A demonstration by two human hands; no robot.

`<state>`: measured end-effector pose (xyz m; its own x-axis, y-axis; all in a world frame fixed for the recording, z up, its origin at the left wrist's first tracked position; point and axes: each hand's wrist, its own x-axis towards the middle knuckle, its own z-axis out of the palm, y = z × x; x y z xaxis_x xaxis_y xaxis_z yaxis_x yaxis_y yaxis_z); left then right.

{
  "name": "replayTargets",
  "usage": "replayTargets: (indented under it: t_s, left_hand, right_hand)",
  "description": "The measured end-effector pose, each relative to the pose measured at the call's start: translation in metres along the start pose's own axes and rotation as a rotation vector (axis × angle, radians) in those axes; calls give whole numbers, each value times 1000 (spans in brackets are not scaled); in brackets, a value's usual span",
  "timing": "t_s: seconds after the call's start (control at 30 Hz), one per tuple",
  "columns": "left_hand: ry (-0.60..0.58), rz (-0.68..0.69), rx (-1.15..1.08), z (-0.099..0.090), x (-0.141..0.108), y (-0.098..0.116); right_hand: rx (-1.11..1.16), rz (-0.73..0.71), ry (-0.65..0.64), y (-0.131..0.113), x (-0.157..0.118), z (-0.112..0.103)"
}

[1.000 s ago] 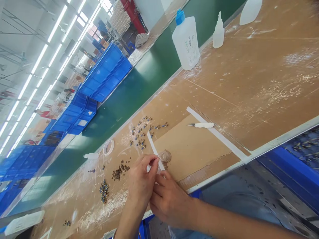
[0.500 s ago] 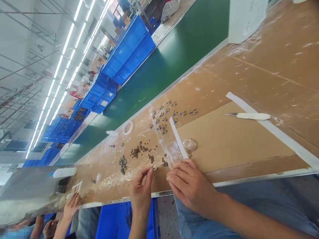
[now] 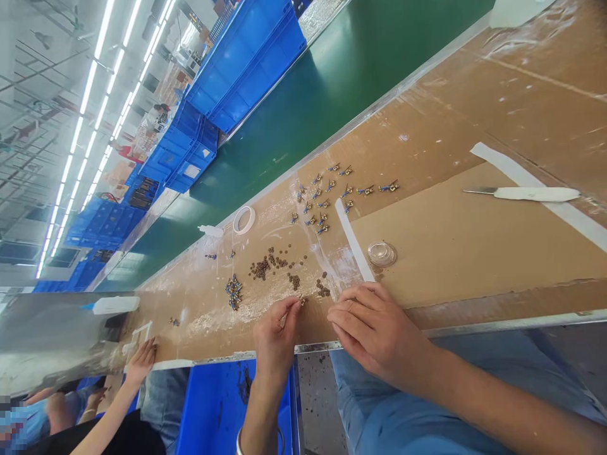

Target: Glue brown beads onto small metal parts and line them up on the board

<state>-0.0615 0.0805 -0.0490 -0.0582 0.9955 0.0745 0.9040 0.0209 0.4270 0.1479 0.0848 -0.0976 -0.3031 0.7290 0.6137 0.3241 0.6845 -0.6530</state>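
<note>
My left hand is closed in a pinch at the table's near edge. A tiny gold-brown piece shows at its fingertips, too small to make out fully. My right hand rests at the edge beside it, fingers curled together; whatever they hold, if anything, is hidden. Beyond the hands lie several small brown discs, some in little clusters. A pile of small blue-and-gold figures is to the left. More such figures are spread out farther back. A clear round dish sits past my right hand.
A white-handled knife lies at right across a white strip. A tape roll and a small white bottle are near the green belt. Another person's hand is at left. A blue bin stands below the edge.
The camera view has shifted, so the table things appear a little moved. Both my hands keep nearly the same pose, the left still pinching beside the right.
</note>
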Motion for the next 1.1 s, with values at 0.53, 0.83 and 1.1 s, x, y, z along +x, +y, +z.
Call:
replayTargets:
  t_s: [0.53,0.83,1.1]
  left_hand:
    - [-59,118,120,-5,7,11]
    - [-70,166,181,-5,9,15]
    - [-76,145,183,-4,11,15]
  right_hand:
    - [5,-3,3,1,1,-3]
    - [0,3,5,1,1,-3]
    - [10,-1,10,1,1,-4]
